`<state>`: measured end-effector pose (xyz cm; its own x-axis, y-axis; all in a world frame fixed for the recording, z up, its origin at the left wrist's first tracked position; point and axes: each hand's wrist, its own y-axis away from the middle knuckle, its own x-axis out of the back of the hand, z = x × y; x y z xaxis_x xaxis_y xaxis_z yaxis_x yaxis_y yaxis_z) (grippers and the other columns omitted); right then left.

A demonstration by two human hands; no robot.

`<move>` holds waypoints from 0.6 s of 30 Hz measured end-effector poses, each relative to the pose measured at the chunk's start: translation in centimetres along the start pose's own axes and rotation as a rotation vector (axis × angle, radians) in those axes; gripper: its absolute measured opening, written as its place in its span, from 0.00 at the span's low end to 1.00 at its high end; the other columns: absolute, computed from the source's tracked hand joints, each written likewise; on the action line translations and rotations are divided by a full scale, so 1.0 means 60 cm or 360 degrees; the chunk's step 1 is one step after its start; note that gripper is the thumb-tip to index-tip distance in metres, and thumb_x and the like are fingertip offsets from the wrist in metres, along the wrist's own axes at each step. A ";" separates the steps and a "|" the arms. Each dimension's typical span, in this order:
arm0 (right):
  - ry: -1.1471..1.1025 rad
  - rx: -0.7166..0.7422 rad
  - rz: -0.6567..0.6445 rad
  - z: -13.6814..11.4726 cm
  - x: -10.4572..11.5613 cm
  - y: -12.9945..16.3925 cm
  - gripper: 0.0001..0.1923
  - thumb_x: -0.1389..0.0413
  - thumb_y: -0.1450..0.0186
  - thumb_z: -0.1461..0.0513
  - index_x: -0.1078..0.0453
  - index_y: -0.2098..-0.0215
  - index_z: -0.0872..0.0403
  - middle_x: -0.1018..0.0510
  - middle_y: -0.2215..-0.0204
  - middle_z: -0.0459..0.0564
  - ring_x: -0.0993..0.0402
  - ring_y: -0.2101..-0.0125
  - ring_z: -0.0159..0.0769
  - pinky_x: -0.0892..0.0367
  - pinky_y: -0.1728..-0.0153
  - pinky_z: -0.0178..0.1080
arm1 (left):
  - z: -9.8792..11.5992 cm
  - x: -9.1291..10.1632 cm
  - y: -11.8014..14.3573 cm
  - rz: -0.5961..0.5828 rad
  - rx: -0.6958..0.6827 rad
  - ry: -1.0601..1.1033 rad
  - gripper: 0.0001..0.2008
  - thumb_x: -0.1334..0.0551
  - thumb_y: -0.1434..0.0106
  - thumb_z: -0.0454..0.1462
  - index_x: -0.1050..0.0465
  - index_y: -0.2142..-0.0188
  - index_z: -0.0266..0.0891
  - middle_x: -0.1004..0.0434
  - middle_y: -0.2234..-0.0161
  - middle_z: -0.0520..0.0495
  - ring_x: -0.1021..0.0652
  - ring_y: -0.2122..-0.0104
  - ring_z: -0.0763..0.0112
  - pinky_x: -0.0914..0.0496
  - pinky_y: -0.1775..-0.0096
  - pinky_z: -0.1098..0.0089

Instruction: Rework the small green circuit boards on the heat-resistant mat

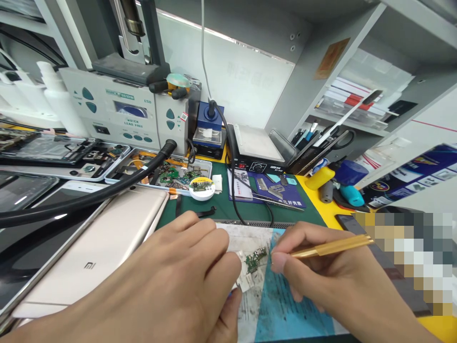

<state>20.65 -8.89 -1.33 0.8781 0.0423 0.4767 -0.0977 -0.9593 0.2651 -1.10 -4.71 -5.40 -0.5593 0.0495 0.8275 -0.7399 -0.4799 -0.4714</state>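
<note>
A small green circuit board (pixel 256 259) lies on a stained white and blue work mat (pixel 285 305) near the front of the bench. My left hand (pixel 171 281) rests fingers down on the mat, fingertips touching white tape at the board's left side. My right hand (pixel 321 274) pinches a thin gold-coloured tool (pixel 332 247), whose near end sits just right of the board while its shaft runs off to the right.
A gold phone back (pixel 103 247) lies at left under a thick black hose (pixel 89 195). Behind stand a grey hot-air station (pixel 117 112), parts trays (pixel 171 174), a round white tin (pixel 202 187), a small heating plate (pixel 257 145) and tool holders at right.
</note>
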 end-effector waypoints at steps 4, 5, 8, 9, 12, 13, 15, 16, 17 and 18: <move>0.0001 0.0012 0.0023 -0.001 -0.002 -0.001 0.10 0.37 0.42 0.57 0.28 0.75 0.54 0.34 0.87 0.41 0.47 0.83 0.27 0.52 0.83 0.31 | 0.003 -0.005 0.003 0.0012 0.0037 0.0018 0.05 0.40 0.33 0.34 0.32 0.67 0.42 0.32 0.70 0.53 0.33 0.69 0.64 0.42 0.59 0.56; 0.0001 0.0016 0.0019 -0.001 -0.002 -0.001 0.09 0.37 0.42 0.57 0.27 0.75 0.54 0.34 0.87 0.41 0.47 0.83 0.26 0.52 0.83 0.30 | 0.004 -0.005 0.003 0.0009 0.0049 0.0025 0.05 0.40 0.33 0.34 0.32 0.67 0.42 0.32 0.70 0.53 0.33 0.69 0.64 0.42 0.59 0.56; 0.0010 0.0018 0.0004 -0.002 -0.001 -0.002 0.08 0.37 0.42 0.58 0.27 0.74 0.54 0.34 0.87 0.40 0.48 0.85 0.25 0.53 0.85 0.30 | 0.004 -0.005 0.003 0.0026 0.0046 0.0004 0.05 0.39 0.34 0.34 0.32 0.68 0.42 0.32 0.70 0.53 0.33 0.69 0.64 0.41 0.60 0.57; 0.0010 0.0009 -0.0001 -0.003 -0.001 -0.003 0.08 0.37 0.42 0.58 0.27 0.74 0.54 0.34 0.87 0.40 0.48 0.85 0.24 0.54 0.85 0.29 | 0.003 -0.005 0.002 0.0034 0.0023 -0.0018 0.06 0.39 0.34 0.34 0.32 0.68 0.42 0.32 0.70 0.52 0.33 0.69 0.64 0.41 0.61 0.57; -0.0015 -0.0030 -0.0008 -0.006 0.000 -0.004 0.08 0.37 0.42 0.58 0.27 0.75 0.54 0.34 0.88 0.39 0.47 0.86 0.24 0.51 0.87 0.28 | 0.002 -0.005 0.000 0.0069 -0.0015 -0.0090 0.07 0.40 0.34 0.35 0.33 0.70 0.42 0.33 0.71 0.51 0.35 0.71 0.63 0.43 0.66 0.59; -0.0025 -0.0037 -0.0006 -0.008 0.000 -0.005 0.08 0.37 0.43 0.59 0.27 0.75 0.54 0.34 0.88 0.39 0.46 0.86 0.24 0.50 0.87 0.27 | 0.002 -0.005 0.000 0.0073 -0.0006 -0.0091 0.07 0.40 0.34 0.35 0.33 0.70 0.42 0.33 0.71 0.50 0.36 0.71 0.63 0.43 0.66 0.59; -0.0030 -0.0037 0.0001 -0.010 -0.001 -0.005 0.06 0.37 0.43 0.60 0.27 0.75 0.54 0.33 0.88 0.39 0.45 0.86 0.24 0.47 0.87 0.27 | 0.004 -0.004 0.000 0.0071 0.0033 -0.0071 0.07 0.41 0.34 0.34 0.33 0.70 0.42 0.33 0.71 0.51 0.35 0.71 0.63 0.42 0.65 0.59; -0.0028 -0.0033 0.0006 -0.011 -0.001 -0.004 0.06 0.37 0.43 0.60 0.27 0.75 0.54 0.33 0.87 0.40 0.45 0.86 0.24 0.47 0.87 0.27 | 0.005 -0.003 0.000 0.0056 0.0049 -0.0056 0.07 0.41 0.34 0.34 0.32 0.70 0.42 0.33 0.71 0.51 0.35 0.71 0.63 0.42 0.64 0.58; -0.0025 -0.0027 0.0011 -0.012 -0.002 -0.004 0.05 0.37 0.43 0.61 0.26 0.75 0.54 0.33 0.87 0.39 0.44 0.86 0.25 0.47 0.87 0.27 | 0.007 -0.002 0.000 0.0044 0.0049 -0.0050 0.07 0.42 0.34 0.33 0.32 0.70 0.42 0.33 0.72 0.51 0.34 0.70 0.62 0.41 0.63 0.58; -0.0023 -0.0021 0.0013 -0.012 -0.003 -0.004 0.05 0.37 0.43 0.61 0.26 0.75 0.53 0.33 0.88 0.39 0.44 0.86 0.25 0.47 0.87 0.27 | 0.007 -0.001 0.000 0.0039 0.0041 -0.0056 0.07 0.42 0.34 0.33 0.32 0.69 0.42 0.32 0.72 0.51 0.34 0.70 0.62 0.41 0.62 0.58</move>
<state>20.19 -8.48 -0.83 0.8839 0.0301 0.4667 -0.1112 -0.9558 0.2723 -0.86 -5.09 -5.31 -0.5633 0.0069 0.8262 -0.7161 -0.5029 -0.4840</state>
